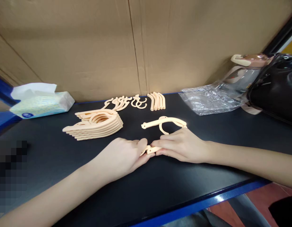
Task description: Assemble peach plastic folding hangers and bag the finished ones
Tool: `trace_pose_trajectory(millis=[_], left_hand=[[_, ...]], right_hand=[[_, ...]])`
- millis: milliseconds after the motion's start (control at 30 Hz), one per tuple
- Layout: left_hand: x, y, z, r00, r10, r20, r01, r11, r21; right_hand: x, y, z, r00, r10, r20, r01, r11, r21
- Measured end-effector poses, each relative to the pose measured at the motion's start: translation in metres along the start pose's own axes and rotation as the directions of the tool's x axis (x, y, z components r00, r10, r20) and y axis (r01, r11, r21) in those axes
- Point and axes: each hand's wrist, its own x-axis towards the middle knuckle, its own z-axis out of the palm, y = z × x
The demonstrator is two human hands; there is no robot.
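Note:
Close together above the black table, my left hand (127,154) and my right hand (183,144) are both closed. My left fingers pinch a small cream plastic hanger piece (143,152), mostly covered by the thumb. My right fingers grip a cream hanger arm (154,150), whose holed end meets the left piece. Just beyond my right knuckles are a long curved hanger arm (152,123) and a hanger hook (163,128). I cannot tell whether these two join what I hold. Behind my left hand lies a stack of cream folding hangers (98,126).
Loose hanger hooks (122,103) and a row of several curved arms (156,101) lie at the back by the cardboard wall (89,47). A tissue pack (42,102) is at left. A clear plastic bag (204,101), bottle (240,75) and black bag (275,88) stand right.

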Motion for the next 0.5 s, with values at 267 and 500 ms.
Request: trace_pose_trajectory(millis=[267, 500], left_hand=[[-0.0026, -0.0012, 0.0090, 0.978, 0.123, -0.169, -0.087, 0.975, 0.206], [-0.0028, -0.0004, 0.0086, 0.941, 0.198, -0.274, -0.089, 0.927, 0.365]], right_hand=[[0.0013, -0.0005, -0.0013, 0.999, 0.023, 0.038, -0.025, 0.997, 0.067], [0.0018, 0.0010, -0.0029, 0.997, 0.036, 0.074, -0.050, 0.978, 0.201]])
